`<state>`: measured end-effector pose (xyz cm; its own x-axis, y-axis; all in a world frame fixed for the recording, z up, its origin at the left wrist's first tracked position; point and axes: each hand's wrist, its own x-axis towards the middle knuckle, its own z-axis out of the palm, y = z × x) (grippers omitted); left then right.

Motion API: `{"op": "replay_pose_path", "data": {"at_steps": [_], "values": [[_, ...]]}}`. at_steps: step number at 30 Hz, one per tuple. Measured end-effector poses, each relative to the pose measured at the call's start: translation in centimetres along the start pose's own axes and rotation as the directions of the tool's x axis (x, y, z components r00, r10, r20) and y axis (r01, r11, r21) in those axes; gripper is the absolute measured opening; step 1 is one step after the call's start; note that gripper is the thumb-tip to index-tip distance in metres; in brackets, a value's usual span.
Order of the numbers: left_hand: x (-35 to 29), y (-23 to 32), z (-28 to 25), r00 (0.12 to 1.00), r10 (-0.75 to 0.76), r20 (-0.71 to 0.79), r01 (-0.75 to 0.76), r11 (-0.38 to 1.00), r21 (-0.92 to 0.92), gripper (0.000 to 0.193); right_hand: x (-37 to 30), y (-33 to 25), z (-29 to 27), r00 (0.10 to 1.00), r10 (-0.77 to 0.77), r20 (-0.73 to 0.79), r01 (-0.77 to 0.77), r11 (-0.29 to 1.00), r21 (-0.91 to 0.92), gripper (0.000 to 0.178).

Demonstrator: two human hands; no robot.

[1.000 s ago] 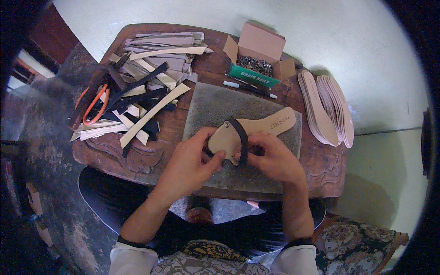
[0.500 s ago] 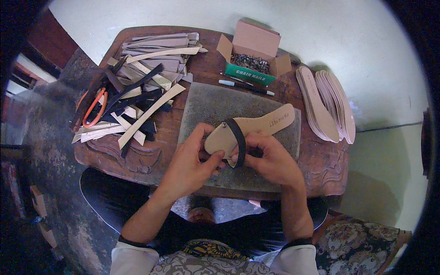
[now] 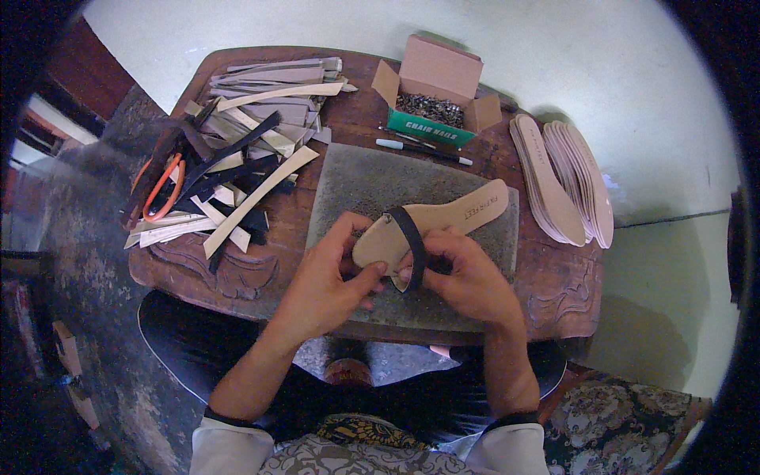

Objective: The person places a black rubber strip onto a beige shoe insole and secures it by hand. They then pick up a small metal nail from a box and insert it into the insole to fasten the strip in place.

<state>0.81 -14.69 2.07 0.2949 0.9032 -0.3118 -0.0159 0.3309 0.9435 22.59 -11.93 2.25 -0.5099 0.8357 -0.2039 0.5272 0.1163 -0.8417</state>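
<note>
With the grey slab [image 3: 356,178] in front of you as a clock face, 12 pointing away, you have a tan insole [image 3: 439,217] over its middle, the broad toe end pointing to 8 o'clock and the narrower heel end to 2 o'clock. Its upper face is smooth, pale and matt, with a short line of dark lettering near the heel, and its sides draw in gently between the two rounded ends. A black strap [image 3: 415,241] arches clear of the wide part; it bows from a small shiny metal stud [image 3: 387,215] at the insole's edge, toward 10 o'clock, round to the edge near 6 o'clock. Your left hand [image 3: 328,273] grips the toe end, thumb pressed on top and fingers at its edge. Your right hand [image 3: 471,281] is closed on the lower part of the strap, a fingertip showing past its inner side; exactly how that end meets the insole is hidden by your fingers. You cannot tell here whether the insole touches the slab. On the carved wooden table [image 3: 546,277], a green box of small metal nails [image 3: 430,127] stands at 12, a pen [image 3: 423,152] lying just before it, stacked insoles [image 3: 546,178] are at 2, and loose strips [image 3: 273,170] heap up at 10.
</note>
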Motion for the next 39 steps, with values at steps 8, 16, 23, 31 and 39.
{"op": "replay_pose_path", "data": {"at_steps": [8,16,23,31,39], "values": [[0.1,0.6,-0.1,1.0,-0.018,-0.007,0.018,0.999,0.038,0.031,0.1,0.0,0.4,0.998,-0.04,-0.038,0.039,0.999,-0.019,0.015],[1.2,-1.1,-0.8,0.991,0.133,0.006,-0.132,0.978,0.159,0.034,0.1,0.5,0.6,1.0,0.009,-0.016,-0.008,0.999,0.045,0.015],[1.7,-0.2,-1.5,0.995,0.077,0.061,-0.089,0.97,0.227,0.037,0.3,0.1,0.4,1.0,-0.023,-0.016,0.022,0.999,-0.029,0.015],[1.7,-0.5,-1.5,0.994,0.097,0.058,-0.108,0.967,0.229,0.038,0.6,-0.2,0.5,1.0,-0.007,-0.03,0.006,0.999,-0.038,0.014],[1.7,-0.8,-1.0,0.987,0.16,0.005,-0.158,0.972,0.176,0.033,0.9,-0.6,0.7,0.999,-0.017,-0.044,0.016,1.0,-0.024,0.017]]}}
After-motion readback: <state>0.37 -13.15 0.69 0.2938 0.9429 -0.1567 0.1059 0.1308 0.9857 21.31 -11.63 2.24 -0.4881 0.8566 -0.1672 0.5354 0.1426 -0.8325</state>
